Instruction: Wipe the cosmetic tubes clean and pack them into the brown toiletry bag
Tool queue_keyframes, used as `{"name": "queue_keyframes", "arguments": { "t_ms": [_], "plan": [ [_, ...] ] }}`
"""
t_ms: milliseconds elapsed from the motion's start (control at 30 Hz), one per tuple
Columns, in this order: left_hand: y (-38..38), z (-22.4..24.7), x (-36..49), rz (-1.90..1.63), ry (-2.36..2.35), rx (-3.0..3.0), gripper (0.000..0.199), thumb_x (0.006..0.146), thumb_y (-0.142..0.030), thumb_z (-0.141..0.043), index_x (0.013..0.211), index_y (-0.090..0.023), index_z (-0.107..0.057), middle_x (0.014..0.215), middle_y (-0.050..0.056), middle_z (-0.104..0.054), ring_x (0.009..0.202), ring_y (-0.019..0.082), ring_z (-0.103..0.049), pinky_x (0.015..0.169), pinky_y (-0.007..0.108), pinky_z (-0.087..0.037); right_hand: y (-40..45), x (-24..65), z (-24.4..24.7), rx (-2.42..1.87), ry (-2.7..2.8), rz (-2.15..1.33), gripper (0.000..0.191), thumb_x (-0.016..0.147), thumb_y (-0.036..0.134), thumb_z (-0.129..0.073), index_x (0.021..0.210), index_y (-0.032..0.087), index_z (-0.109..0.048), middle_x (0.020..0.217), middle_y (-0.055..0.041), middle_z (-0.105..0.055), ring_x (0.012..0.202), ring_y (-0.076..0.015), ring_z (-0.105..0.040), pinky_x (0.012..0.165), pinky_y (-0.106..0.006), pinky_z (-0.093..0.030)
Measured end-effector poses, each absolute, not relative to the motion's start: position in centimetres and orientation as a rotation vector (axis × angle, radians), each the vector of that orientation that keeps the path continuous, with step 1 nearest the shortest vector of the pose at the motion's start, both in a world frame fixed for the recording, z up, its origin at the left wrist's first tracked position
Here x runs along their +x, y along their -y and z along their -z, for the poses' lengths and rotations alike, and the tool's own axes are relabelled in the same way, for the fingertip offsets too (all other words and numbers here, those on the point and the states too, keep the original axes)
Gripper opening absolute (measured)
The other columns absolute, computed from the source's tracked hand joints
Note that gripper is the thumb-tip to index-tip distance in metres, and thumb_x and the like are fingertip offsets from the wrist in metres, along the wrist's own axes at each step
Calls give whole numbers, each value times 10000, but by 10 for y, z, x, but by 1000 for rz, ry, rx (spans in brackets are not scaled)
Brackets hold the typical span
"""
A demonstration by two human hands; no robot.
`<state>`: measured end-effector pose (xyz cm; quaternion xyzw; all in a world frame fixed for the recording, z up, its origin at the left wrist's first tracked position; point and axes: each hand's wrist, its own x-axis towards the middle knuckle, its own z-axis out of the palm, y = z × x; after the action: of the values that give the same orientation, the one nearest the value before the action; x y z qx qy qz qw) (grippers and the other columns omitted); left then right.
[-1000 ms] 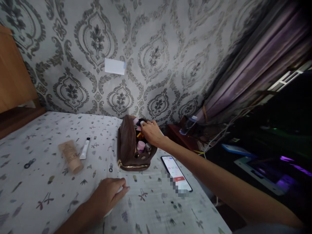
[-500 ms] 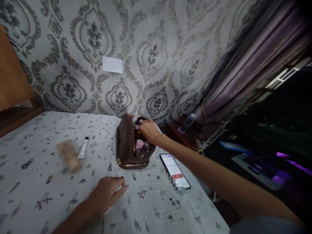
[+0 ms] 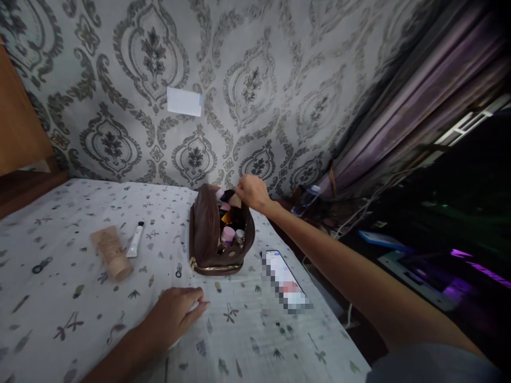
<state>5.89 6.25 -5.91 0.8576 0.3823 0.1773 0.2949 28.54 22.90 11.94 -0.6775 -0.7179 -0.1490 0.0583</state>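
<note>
A brown toiletry bag (image 3: 203, 234) stands unzipped on the patterned bed sheet, with several small containers inside. A pink-lidded jar (image 3: 228, 234) and a white-capped container (image 3: 239, 234) show near its front opening. At the bag's far right rim is my right hand (image 3: 252, 191), its fingers curled closed. A beige shape lies just below those fingers; whether they grip it I cannot make out. My left hand (image 3: 178, 308) rests on the sheet in front of the bag, thumb apart from the fingers, holding nothing. Left of the bag lie a beige tube (image 3: 112, 252) and a white tube with black cap (image 3: 136, 241).
A lit phone (image 3: 285, 279), partly blurred out, lies right of the bag near the bed's edge. Beyond that edge are a clear plastic bottle (image 3: 306, 200), loose cables and a dark area with purple lights. The patterned wall (image 3: 223, 69) rises behind the bed.
My right hand has lifted out of the bag's opening toward its far right rim, uncovering more of the contents. My left hand has stayed almost where it was.
</note>
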Motion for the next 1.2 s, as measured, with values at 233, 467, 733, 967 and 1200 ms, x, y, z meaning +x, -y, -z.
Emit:
{"name": "queue_keyframes", "arguments": {
  "t_ms": [233,467,733,967,1200],
  "plan": [
    [-63,56,59,-415,-1024,2279,319,1016,-400,-386,827,-211,-560,800,40,-710,801,222,-702,719,299,-434,-256,278,-118,-2010,2162,86,270,887,220,-513,888,100,-754,789,-89,-749,790,-185,-692,666,-218,-476],
    [-63,58,59,-420,-1020,2297,319,1016,-403,-399,823,-212,-565,795,38,-716,779,210,-700,694,290,-432,-245,300,-104,-1756,2466,9,369,789,80,-555,1123,116,-708,1028,-65,-750,949,-180,-665,828,-236,-476],
    [-63,59,60,-458,-1008,2300,340,1021,-398,-378,829,-207,-582,784,34,-716,762,202,-695,701,283,-449,-241,301,-101,-1278,3148,441,459,780,45,-614,1230,123,-660,1240,-166,-639,1146,-274,-567,932,-348,-424],
    [-63,55,60,-425,-1011,2296,342,1014,-399,-366,813,-212,-570,788,38,-719,746,202,-698,685,283,-452,-248,307,-109,-1305,3007,282,228,880,290,-681,1070,166,-701,1039,-103,-716,972,-227,-632,778,-277,-417],
    [-61,53,57,-586,-1032,2158,410,1017,-439,-348,760,-213,-573,666,0,-655,650,161,-645,637,232,-463,-253,329,-107,-1094,2179,-895,268,813,348,-734,948,131,-653,885,-35,-722,842,-173,-662,755,-249,-509]
  ]
}}
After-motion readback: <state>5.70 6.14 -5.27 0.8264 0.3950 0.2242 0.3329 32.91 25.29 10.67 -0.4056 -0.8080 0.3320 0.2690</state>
